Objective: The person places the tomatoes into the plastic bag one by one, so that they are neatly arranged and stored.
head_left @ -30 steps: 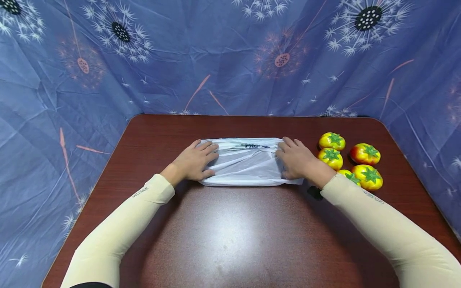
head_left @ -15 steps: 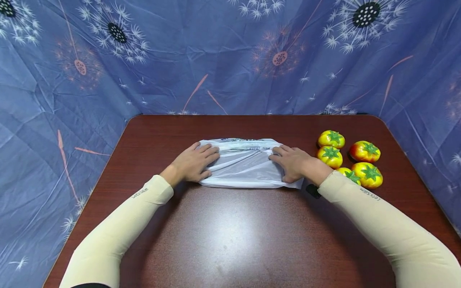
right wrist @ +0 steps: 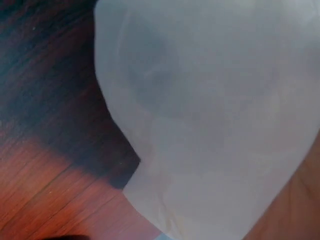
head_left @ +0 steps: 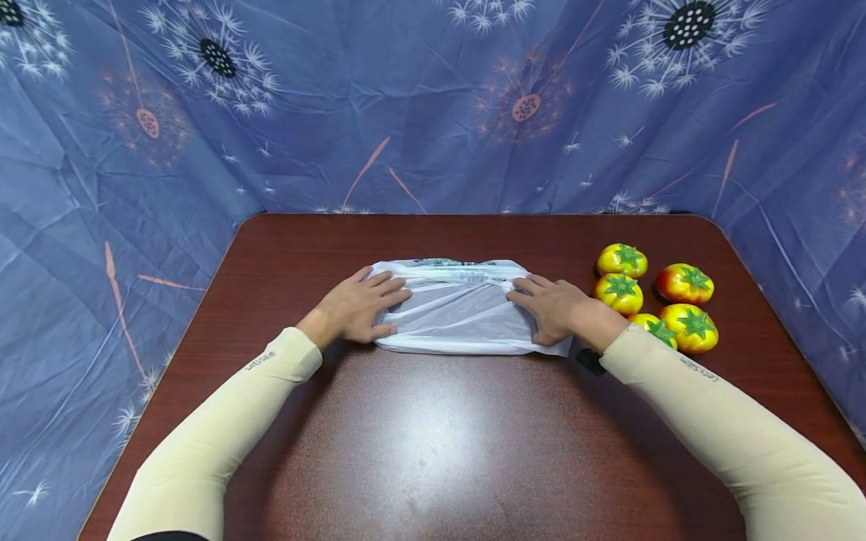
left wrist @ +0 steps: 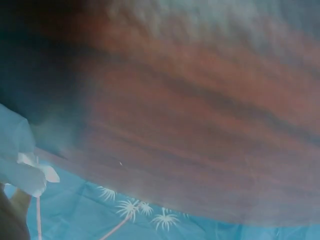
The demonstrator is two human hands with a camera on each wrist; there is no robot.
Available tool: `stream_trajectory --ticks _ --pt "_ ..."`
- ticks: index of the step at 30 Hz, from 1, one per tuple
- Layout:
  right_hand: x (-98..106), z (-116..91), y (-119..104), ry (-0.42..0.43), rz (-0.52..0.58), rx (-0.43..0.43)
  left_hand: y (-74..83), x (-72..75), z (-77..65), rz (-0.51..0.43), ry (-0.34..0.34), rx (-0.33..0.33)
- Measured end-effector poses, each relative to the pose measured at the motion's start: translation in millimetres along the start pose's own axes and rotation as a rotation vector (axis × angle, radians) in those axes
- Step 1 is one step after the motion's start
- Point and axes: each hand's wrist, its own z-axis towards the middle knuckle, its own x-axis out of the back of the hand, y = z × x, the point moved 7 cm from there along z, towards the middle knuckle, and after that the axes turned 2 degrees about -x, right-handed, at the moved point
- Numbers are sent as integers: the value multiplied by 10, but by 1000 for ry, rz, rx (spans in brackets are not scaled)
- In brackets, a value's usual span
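A thin white plastic bag lies folded and wrinkled across the table, with printing along its far edge. My left hand rests on the bag's left end, fingers spread and fairly straight. On the right end lies my right hand, its fingers reaching inward over the plastic. In the left wrist view, a bit of the bag and part of my left hand show at the lower left. The bag fills much of the right wrist view, with skin of my right hand at the lower right.
Several yellow-and-red toy fruits with green leafy tops, such as this one, sit beside my right forearm. The brown table ends at a back edge before a blue dandelion-print cloth.
My right hand has slid slightly left over the bag. The bag's far edge has shifted and its dark print is less visible. The left hand has barely moved.
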Motion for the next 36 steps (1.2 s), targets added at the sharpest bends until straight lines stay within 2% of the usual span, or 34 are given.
stream_trajectory --ticks 8,10,15,17,27,33,36 --pt "22 -1 -19 27 -7 12 80 91 -16 16 157 -55" --pt "22 -6 -19 21 -3 10 82 85 -9 2 143 -58" --pt "9 -9 -10 -6 -3 5 -1 4 -7 -47 33 -13" --pt "-1 -10 0 -20 -6 -1 -31 -19 -6 -61 12 -4" --pt "1 -24 6 -41 -31 -8 -22 -34 21 -117 -17 12" --pt "5 -50 -16 -33 -36 -13 27 26 42 -146 -8 23" --pt "5 -59 -12 -33 -29 -18 27 25 42 -133 -22 29"
